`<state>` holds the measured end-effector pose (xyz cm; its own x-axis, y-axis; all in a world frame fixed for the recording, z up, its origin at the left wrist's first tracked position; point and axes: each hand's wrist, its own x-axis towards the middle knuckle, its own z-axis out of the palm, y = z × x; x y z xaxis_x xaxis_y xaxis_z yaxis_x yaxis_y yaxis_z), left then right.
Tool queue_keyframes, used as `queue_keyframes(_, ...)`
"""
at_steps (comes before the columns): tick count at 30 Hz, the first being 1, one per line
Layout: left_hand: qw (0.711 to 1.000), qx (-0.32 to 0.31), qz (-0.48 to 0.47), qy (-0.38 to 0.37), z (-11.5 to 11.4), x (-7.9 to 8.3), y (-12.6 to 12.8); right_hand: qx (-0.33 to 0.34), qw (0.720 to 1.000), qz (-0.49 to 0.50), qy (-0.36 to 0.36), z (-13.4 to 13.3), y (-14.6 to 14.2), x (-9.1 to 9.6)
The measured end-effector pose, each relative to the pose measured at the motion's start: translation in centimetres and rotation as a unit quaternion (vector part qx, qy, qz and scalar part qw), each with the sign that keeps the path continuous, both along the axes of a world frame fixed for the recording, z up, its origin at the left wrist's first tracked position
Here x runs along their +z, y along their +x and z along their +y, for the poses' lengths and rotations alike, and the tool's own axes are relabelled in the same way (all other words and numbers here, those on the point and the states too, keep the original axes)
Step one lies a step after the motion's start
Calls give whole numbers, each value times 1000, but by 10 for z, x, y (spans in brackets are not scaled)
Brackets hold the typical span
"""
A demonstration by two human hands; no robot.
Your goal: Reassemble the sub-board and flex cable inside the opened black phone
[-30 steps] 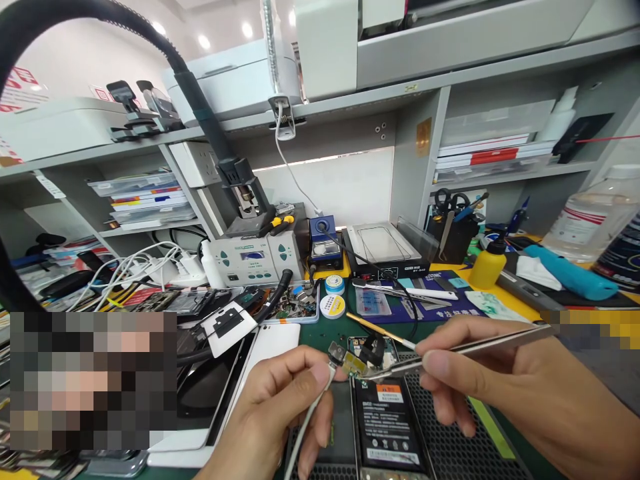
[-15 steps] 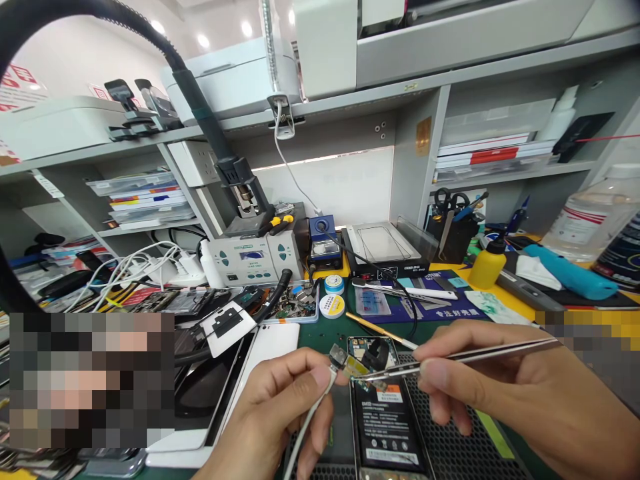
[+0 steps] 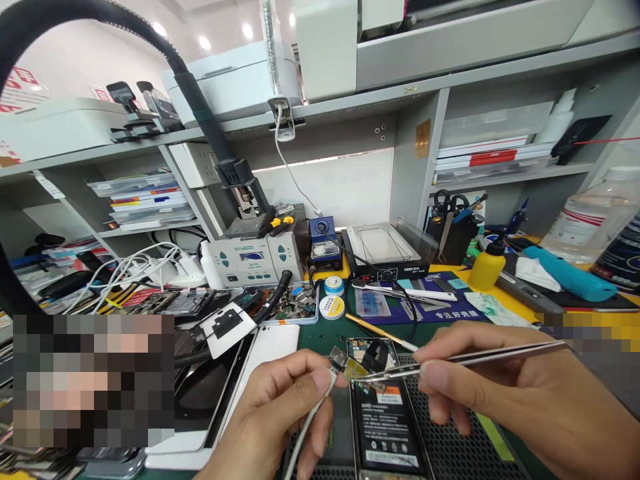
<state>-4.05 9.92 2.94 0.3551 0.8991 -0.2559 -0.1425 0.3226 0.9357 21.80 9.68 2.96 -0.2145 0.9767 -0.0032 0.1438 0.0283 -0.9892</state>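
Observation:
Between thumb and fingers, my left hand (image 3: 275, 403) pinches a light grey cable (image 3: 306, 427) near its plug end. A small metal-cased connector (image 3: 337, 358) sits at those fingertips, with a yellowish-green flex piece (image 3: 356, 369) beside it. My right hand (image 3: 475, 387) grips metal tweezers (image 3: 465, 360), whose tips meet the small flex piece. Exactly what lies between the tips is too small to tell. Beneath both hands lies an opened phone with a black battery (image 3: 387, 427) and an exposed circuit board (image 3: 356, 347) at its top end. A black flap (image 3: 377, 355) stands up near that board.
The phone rests on a black perforated mat (image 3: 455, 413). Behind are a hot-air station (image 3: 255, 257), a heating plate (image 3: 383, 247), round tins (image 3: 333, 307), a yellow-handled tool (image 3: 377, 328) and a yellow bottle (image 3: 487, 267). White panels (image 3: 273, 347) and phone parts crowd the left.
Hardly anything differs. The tweezer tips and flex piece have shifted very slightly, while both hands keep their grip.

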Motion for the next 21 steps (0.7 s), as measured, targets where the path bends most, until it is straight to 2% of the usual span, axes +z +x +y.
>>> queue_keyframes(21,1000,-3,7,1,1,1,0,10,1000,-9,-6,3,-1,5)
